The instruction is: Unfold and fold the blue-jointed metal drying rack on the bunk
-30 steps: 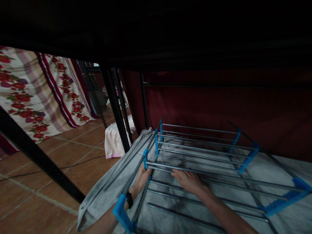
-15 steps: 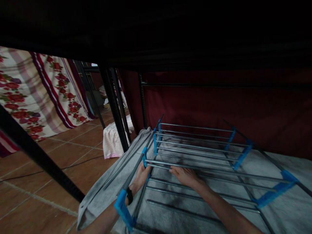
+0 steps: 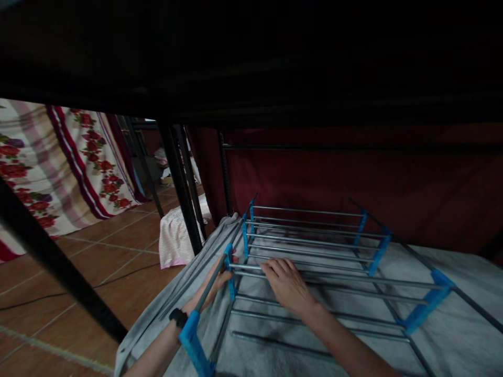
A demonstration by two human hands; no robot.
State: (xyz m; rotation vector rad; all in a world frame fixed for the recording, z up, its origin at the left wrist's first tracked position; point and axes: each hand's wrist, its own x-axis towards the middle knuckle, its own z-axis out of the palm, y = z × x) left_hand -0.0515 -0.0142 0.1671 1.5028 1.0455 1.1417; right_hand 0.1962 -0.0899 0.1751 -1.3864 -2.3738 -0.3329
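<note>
A rack of grey metal tubes and blue plastic connectors [image 3: 427,302] lies on its side on a grey blanket [image 3: 467,262]. My left hand [image 3: 215,283], with a dark band at the wrist, is closed around a blue connector [image 3: 230,269] on the rack's left side; fingertips show past its far edge. My right hand [image 3: 288,287] is curled over the upper crosswise tube [image 3: 369,281], just right of that connector. Its thumb is hidden. Nearer me, a lower tube [image 3: 275,340] has its left end apart from the side frame.
A dark shelf or bunk [image 3: 251,63] hangs low overhead, with black metal posts [image 3: 181,183] at left. Maroon cloth [image 3: 353,178] covers the back. Beyond the posts are a tiled floor [image 3: 98,262], a black cable [image 3: 126,273] and a floral curtain [image 3: 94,162].
My left hand has shifted from below the connector to its outer left side. My right hand has risen from under the upper tube to lie over it. The view has tilted slightly upward.
</note>
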